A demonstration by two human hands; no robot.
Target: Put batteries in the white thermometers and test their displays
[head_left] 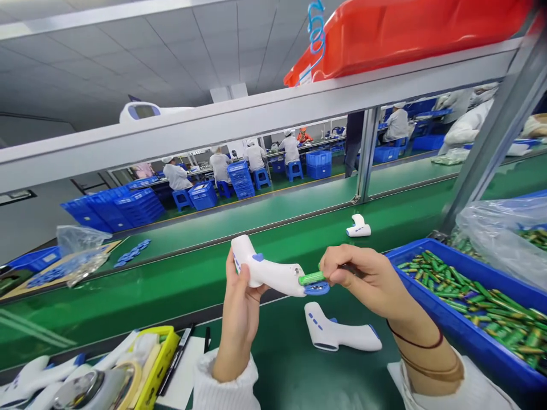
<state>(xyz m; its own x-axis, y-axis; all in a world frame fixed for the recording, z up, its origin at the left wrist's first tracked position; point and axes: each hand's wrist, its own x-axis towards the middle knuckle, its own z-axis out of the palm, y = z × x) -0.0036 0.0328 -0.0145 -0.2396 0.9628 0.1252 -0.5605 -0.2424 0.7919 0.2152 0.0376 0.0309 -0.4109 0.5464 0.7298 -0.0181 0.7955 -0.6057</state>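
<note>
Over the green belt (128, 307), my right hand (367, 276) pinches a battery (311, 278) lengthwise against the thermometer (267, 272) gripped in my left hand (239, 322)

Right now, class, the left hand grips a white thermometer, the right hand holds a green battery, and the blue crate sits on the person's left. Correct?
No: the head view shows the blue crate on the person's right, beside the right hand.
</note>
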